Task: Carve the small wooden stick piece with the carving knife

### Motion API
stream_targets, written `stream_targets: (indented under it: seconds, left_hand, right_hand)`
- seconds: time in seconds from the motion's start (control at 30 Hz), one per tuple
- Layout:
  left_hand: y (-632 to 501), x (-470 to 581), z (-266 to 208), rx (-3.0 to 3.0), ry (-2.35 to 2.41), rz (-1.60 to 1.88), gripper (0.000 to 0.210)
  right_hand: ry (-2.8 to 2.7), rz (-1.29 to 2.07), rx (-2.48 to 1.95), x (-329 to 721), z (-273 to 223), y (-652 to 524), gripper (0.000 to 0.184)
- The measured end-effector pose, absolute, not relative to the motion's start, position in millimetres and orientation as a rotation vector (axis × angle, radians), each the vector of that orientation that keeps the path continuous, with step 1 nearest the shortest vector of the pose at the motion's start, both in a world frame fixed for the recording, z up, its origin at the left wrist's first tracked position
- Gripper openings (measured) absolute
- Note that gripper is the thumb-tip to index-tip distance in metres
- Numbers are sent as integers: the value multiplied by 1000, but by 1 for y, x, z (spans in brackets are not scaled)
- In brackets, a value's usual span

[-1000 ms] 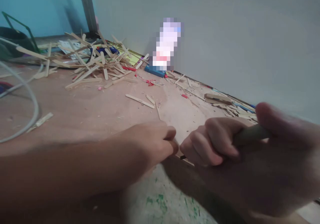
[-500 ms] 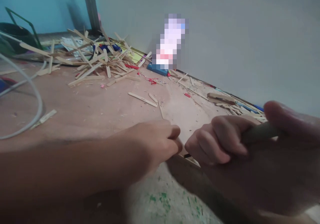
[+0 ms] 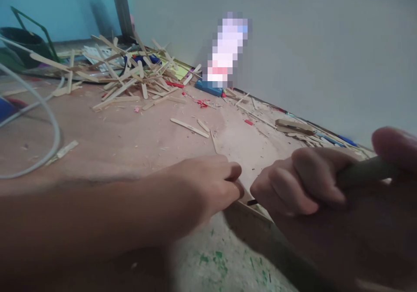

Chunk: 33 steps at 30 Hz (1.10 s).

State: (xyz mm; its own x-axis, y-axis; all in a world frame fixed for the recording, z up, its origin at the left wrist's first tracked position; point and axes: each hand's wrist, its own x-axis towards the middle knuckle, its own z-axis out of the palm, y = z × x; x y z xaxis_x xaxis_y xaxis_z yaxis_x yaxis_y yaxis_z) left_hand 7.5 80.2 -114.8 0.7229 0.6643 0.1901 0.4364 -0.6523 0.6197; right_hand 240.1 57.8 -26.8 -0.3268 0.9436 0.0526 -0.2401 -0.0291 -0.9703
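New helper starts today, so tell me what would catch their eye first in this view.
Up front, the left hand pins a thin wooden stick while the right hand grips a green-handled tool against it. Behind, toward the left, a heap of wooden sticks sprawls over the wooden table, and a white cable loops at far left.

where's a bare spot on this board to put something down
The widest bare patch of the board lies between the stick pile, the white cable and the left hand. A smaller one sits beyond the right hand, short of the scraps by the wall. The far corner and the wall edge are crowded.
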Motion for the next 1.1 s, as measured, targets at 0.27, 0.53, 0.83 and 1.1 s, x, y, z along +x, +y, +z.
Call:
stream_targets:
  seconds: [0.27, 0.53, 0.83, 1.1]
  left_hand:
    - [77, 5, -102, 2446, 705, 554, 15]
    - [77, 6, -96, 2475, 677, 581, 24]
    - [74, 1, -101, 2496, 701, 537, 16]
    - [76, 2, -87, 2478, 718, 404, 18]
  right_hand:
    - [-1247, 1526, -857, 257, -47, 59, 76]
    - [-1269, 1510, -862, 269, -60, 61, 76]
    - [-1276, 1501, -870, 271, -62, 60, 75]
    - [-1293, 1512, -881, 255, -59, 52, 74]
